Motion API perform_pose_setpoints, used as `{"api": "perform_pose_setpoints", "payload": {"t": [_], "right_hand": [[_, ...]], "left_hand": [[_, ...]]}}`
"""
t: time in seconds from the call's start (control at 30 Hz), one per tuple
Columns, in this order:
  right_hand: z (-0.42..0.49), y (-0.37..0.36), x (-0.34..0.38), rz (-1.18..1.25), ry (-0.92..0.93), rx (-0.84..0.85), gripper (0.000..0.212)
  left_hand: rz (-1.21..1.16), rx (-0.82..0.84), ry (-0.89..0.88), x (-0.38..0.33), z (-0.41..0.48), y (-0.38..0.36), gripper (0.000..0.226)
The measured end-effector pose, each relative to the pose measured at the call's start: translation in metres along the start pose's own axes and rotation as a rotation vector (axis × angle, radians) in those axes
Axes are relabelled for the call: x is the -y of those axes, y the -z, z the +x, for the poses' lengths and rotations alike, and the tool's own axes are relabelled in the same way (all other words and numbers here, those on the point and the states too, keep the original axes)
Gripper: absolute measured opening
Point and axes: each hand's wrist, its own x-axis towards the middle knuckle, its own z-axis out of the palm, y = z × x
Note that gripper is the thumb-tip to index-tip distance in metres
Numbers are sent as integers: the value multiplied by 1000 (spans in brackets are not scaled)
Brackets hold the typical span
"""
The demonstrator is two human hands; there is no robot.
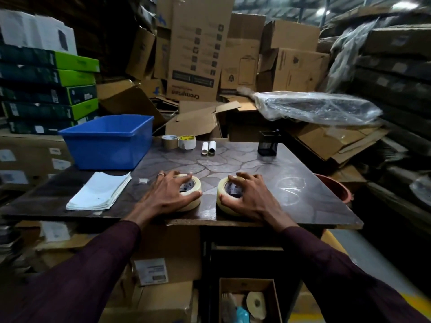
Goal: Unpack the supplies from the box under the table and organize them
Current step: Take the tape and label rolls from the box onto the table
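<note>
Two cream masking tape rolls lie flat near the front edge of the dark table (291, 164). My left hand (170, 194) grips the left tape roll (194, 185) from above. My right hand (245, 194) grips the right tape roll (221, 194) the same way. Under the table an open cardboard box (270, 290) holds another cream roll (256, 304), a teal item and something grey. At the table's back stand a brown tape roll (169, 141), a white-and-yellow tape roll (187, 141) and two small white tubes (208, 148).
A blue plastic bin (107, 141) stands at the table's back left, with a stack of white sheets (100, 192) in front of it. A black mesh holder (268, 145) is at the back right. Cardboard boxes surround the table; a red tub (335, 190) sits to the right.
</note>
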Motion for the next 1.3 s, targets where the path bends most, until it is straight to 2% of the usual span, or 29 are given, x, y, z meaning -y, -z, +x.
{"api": "perform_pose_setpoints", "payload": {"t": [0.2,0.27,0.37,0.7,0.87,1.3], "right_hand": [[14,-11,3,81,-4,91,83],[17,-16,4,101,5,108,85],[23,-22,6,108,33,86,80],[41,-46,15,152,49,5,75],[46,-50,16,154,64,-4,67],[47,-51,18,103,70,30,70]], "left_hand": [[75,17,-51,8,10,-3,97],[77,-32,-71,3,6,-5,98],[44,-125,-82,-1,5,-10,100],[92,-181,-95,4,10,-16,89],[99,-167,-84,11,16,-19,83],[111,-113,-49,7,14,-14,77]]}}
